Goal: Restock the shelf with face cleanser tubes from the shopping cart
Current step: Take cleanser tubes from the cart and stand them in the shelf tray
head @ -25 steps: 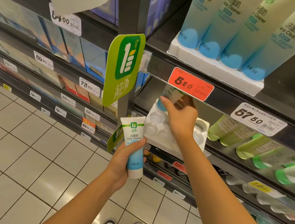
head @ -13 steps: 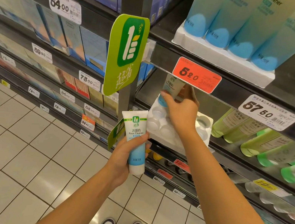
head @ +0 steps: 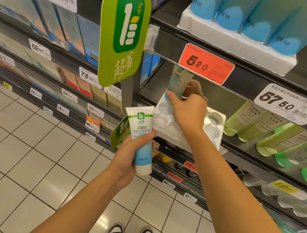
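Under the red price tag [head: 206, 65] marked 5.20, the right hand [head: 188, 112] grips a pale green-and-blue face cleanser tube [head: 179, 81]. The thumb is on the tube's left side near its base and the fingers are curled round behind it. This tube stands upright, blue end down, at the back left corner pocket of a white moulded plastic tray with round pockets [head: 215, 124]. Its top edge is hidden behind the red tag, and the hand covers enough that I cannot tell whether it sits fully in the pocket. The tray rests at the front of a dark metal shelf [head: 243, 157].

Lower and to the left, in front of the shelf edge, the left hand [head: 131, 153] holds a second white-and-blue face cleanser tube [head: 143, 137]. Its fingers wrap the blue middle. This tube has its crimped white end up and its white cap down, leaning slightly left, just beside the tray's front left corner.

A green hanging sign with a white numeral [head: 123, 36] sticks out from the upright post above the left hand. On the shelf above, large blue tubes [head: 256, 17] stand in another white tray [head: 235, 46]. Right of the lower tray lie tilted green bottles [head: 268, 131], under a white tag reading 67.50 [head: 288, 104]. Blue boxes [head: 68, 26] fill the shelves further left. Below are pale floor tiles [head: 10, 153] and a pair of dark shoes [head: 131, 232].
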Tool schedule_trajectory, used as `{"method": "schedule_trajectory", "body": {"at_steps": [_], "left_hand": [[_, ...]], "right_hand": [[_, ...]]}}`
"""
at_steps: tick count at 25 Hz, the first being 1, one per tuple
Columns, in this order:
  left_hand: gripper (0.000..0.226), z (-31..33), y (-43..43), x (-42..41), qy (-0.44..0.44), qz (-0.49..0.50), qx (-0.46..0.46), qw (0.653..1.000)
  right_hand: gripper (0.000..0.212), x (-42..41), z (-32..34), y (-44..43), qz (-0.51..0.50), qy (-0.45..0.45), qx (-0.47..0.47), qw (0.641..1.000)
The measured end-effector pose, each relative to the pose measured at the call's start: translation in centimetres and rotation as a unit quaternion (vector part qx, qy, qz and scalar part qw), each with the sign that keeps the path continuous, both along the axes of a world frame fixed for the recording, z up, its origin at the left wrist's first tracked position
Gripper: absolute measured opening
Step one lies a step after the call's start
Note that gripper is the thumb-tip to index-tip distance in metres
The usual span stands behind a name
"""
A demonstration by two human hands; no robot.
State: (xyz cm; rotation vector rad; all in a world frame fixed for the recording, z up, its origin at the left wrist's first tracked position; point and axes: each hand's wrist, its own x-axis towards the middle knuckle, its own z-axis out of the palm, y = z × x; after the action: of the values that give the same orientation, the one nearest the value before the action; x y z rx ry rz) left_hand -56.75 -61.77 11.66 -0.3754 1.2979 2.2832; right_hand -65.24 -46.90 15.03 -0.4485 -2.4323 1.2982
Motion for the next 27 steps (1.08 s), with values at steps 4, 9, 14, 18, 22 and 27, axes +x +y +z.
{"method": "schedule_trajectory", "body": {"at_steps": [4,9,14,18,22,27], "left_hand": [[0.053,-0.2,0.0,-0.2,-0.007,0.001,-0.006,1.0],[0.053,-0.4,0.5,-0.1,-0.001,-0.004,-0.013,1.0],[0.056,-0.5,0.5,-0.5,0.013,-0.001,-0.012,1.0],[0.056,-0.7,1.0,-0.7,0.013,0.006,-0.007,1.0],[0.054,-0.7,1.2,-0.9,0.024,0.013,-0.023,0.999],[0.057,-0.2,1.5,0.0,0.134,0.097,-0.177,0.97]], "right_hand": [[0.038,0.0,-0.2,-0.4,-0.028,0.021,0.016,0.999],[0.032,0.8,1.1,0.0,0.017,-0.019,0.004,1.0],[0.032,9.8,0.3,2.9,-0.092,0.039,0.067,0.993],[0.051,13.2,-1.6,3.7,-0.096,0.011,0.031,0.995],[0.066,12.3,-2.3,4.3,-0.112,-0.023,0.0,0.993],[0.069,12.2,-2.6,4.6,-0.131,-0.02,-0.033,0.991]]}}
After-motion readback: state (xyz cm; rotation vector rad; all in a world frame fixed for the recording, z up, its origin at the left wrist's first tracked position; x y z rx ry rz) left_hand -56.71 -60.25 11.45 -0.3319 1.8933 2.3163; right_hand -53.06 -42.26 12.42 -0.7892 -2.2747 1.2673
